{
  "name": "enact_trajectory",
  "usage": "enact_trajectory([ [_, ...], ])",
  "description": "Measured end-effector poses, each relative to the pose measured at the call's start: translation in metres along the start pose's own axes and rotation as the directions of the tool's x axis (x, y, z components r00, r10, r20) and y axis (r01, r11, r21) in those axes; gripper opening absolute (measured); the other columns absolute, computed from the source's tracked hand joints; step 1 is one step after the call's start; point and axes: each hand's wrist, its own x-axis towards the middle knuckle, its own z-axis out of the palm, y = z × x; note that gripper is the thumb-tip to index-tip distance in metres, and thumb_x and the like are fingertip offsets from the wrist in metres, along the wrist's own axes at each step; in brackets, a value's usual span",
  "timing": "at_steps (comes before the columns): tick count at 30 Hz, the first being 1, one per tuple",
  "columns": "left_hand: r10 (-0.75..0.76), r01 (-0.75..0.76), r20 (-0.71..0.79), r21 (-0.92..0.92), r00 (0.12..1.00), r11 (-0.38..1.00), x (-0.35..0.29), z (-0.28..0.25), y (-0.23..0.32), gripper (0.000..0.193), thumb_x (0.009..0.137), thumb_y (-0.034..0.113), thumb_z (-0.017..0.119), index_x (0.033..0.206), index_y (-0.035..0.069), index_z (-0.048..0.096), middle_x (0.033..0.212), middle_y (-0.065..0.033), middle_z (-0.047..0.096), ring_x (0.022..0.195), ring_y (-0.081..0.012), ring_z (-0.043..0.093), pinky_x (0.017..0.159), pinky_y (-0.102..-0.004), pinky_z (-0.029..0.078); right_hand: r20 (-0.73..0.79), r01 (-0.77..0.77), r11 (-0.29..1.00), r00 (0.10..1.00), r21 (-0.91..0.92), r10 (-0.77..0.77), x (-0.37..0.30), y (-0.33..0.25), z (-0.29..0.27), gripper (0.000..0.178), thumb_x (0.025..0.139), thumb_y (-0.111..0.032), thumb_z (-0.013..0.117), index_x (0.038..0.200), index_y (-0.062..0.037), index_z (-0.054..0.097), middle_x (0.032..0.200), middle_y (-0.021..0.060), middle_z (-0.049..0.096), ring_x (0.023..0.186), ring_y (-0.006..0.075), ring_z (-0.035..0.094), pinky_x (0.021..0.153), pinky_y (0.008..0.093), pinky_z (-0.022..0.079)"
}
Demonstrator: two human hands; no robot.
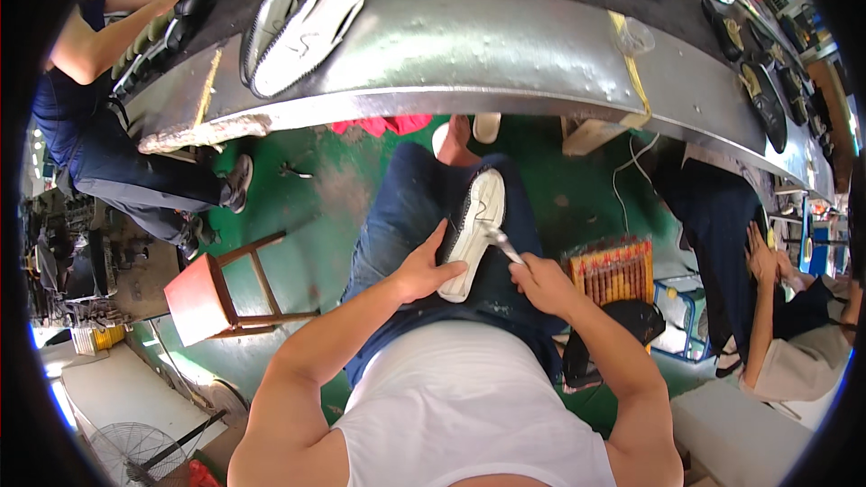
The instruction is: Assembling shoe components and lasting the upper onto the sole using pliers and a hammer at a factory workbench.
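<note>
A white moccasin-style shoe [473, 233] with dark stitching along its edge lies lengthwise on my lap, its toe pointing away from me. My left hand [426, 268] grips it at the side near the heel, thumb across the heel end. In my right hand [543, 283] is a hammer [503, 243], closed around its handle. The metal head, slightly blurred, is over the shoe's right side; whether it touches cannot be told. Ahead, a pair of similar white shoes [311, 34] rests on the metal-edged bench, one overlapping the other.
The metal bench edge [469, 101] runs across in front of my knees. A red-seated stool [198, 298] stands at left, a woven seat [613, 272] at right. Co-workers sit on both sides. Dark shoes [765, 106] line the bench's right. A fan [135, 451] is lower left.
</note>
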Motion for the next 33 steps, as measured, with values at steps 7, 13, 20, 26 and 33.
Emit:
enact_trajectory([
  [7, 0.281, -0.279, -0.012, -0.167, 0.960, 0.946, -0.033, -0.050, 0.154, 0.079, 0.090, 0.010, 0.070, 0.153, -0.003, 0.024, 0.150, -0.0156, 0.041, 0.134, -0.0212, 0.042, 0.112, -0.0342, 0.034, -0.057, -0.132, 0.857, 0.981, 0.498, 0.184, 0.005, 0.049, 0.025, 0.045, 0.103, -0.037, 0.044, 0.099, 0.0047, 0.061, 0.080, 0.0106, 0.067, 0.068, 0.0181, 0.065, 0.067, 0.0319, 0.052],
  [13, 0.533, -0.382, -0.156, 0.536, 0.831, 0.753, 0.142, -0.125, 0.328, 0.079, 0.086, 0.024, 0.075, 0.149, -0.002, 0.035, 0.140, -0.0188, 0.052, 0.122, -0.0267, 0.057, 0.101, -0.0386, 0.048, 0.002, -0.194, 0.874, 0.976, 0.445, 0.216, 0.012, 0.043, 0.009, 0.045, 0.103, -0.038, 0.045, 0.097, 0.0035, 0.061, 0.080, 0.0112, 0.067, 0.069, 0.0189, 0.067, 0.067, 0.0320, 0.052],
  [20, 0.607, 0.259, 0.008, 0.899, 0.795, -0.352, 0.280, -0.198, 0.341, 0.062, 0.094, 0.023, 0.052, 0.150, 0.005, 0.031, 0.156, -0.0120, 0.034, 0.139, -0.0349, 0.038, 0.108, -0.0451, 0.039, -0.001, -0.262, 0.859, 0.956, 0.440, 0.292, 0.011, 0.058, 0.008, 0.040, 0.102, -0.034, 0.048, 0.095, 0.0029, 0.062, 0.078, 0.0106, 0.068, 0.068, 0.0187, 0.067, 0.066, 0.0326, 0.053],
  [26, 0.722, 0.141, -0.051, 0.988, 0.690, -0.065, 0.201, -0.234, 0.378, 0.075, 0.083, 0.044, 0.066, 0.145, 0.009, 0.041, 0.129, -0.0235, 0.059, 0.123, -0.0367, 0.055, 0.104, -0.0432, 0.043, 0.031, -0.317, 0.825, 0.939, 0.469, 0.343, 0.011, 0.061, 0.001, 0.039, 0.101, -0.034, 0.050, 0.094, 0.0028, 0.062, 0.079, 0.0102, 0.068, 0.068, 0.0183, 0.067, 0.066, 0.0327, 0.053],
  [33, 0.212, 0.092, -0.295, 0.756, 0.932, 0.648, 0.126, -0.277, 0.364, 0.066, 0.085, 0.059, 0.068, 0.113, 0.000, 0.069, 0.108, -0.0154, 0.069, 0.106, -0.0215, 0.063, 0.095, -0.0386, 0.047, 0.109, -0.336, 0.905, 0.942, 0.260, 0.318, 0.017, 0.023, -0.024, 0.032, 0.094, -0.033, 0.062, 0.094, -0.0008, 0.062, 0.076, 0.0093, 0.068, 0.070, 0.0197, 0.067, 0.069, 0.0334, 0.053],
])
